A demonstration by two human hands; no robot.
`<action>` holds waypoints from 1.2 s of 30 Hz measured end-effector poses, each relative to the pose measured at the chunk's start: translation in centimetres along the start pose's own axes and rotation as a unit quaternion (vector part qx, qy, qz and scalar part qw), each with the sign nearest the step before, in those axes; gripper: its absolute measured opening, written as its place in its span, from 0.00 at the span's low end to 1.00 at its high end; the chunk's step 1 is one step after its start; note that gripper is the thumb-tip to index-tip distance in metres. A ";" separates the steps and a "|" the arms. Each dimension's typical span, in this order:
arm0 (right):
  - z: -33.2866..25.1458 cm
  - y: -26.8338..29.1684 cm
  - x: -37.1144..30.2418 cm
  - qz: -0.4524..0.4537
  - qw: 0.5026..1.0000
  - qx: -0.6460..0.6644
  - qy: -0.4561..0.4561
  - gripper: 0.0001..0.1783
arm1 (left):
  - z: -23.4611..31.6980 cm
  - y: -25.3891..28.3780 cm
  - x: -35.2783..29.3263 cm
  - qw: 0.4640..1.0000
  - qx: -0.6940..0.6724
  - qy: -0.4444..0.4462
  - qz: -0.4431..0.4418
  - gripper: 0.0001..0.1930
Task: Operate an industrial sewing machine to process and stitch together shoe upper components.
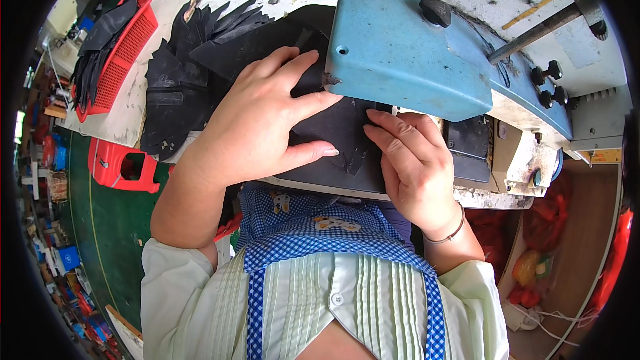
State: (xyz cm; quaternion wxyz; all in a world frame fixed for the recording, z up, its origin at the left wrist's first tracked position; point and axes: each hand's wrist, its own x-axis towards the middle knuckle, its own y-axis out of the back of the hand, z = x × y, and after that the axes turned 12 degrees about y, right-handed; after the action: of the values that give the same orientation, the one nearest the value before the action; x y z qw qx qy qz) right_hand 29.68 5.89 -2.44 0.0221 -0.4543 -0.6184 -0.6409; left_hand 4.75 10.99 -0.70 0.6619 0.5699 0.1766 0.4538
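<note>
A flat black leather-like piece (337,127) lies below the front of a blue-covered machine (407,47). My left hand (267,117) is spread over it from the left, with the fingers apart and the index fingertip close to the cover's lower corner. The thumb rests on the piece. At the piece's right edge, my right hand (419,163) has its fingers curled and pressed together, their tips on the black material. The machine's cover hides whatever works beneath it.
Loose black pieces (177,93) are heaped on the white table (150,60) to the left. A red basket (120,60) of black pieces stands at its edge, above a red plastic stool (120,163). On the right, a wooden compartment (573,253) holds red bags.
</note>
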 end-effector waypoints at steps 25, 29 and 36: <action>-0.4 -0.1 0.1 0.007 0.999 -0.015 -0.043 0.24 | -0.5 -1.8 2.5 0.987 0.061 0.126 0.085 0.32; -0.4 -0.2 0.2 0.016 0.999 -0.015 -0.038 0.22 | -1.5 -3.0 2.8 0.972 0.117 0.129 0.161 0.32; 0.0 -0.3 -0.9 0.063 0.993 0.057 -0.081 0.21 | 1.8 -2.6 -1.0 0.954 0.145 0.218 0.148 0.33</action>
State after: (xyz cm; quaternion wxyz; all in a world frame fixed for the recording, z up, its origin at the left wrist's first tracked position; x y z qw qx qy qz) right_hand 30.03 5.45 -3.24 0.0380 -0.5411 -0.6234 -0.5631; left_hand 6.63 9.27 -2.81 0.4431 0.5665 0.2940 0.6295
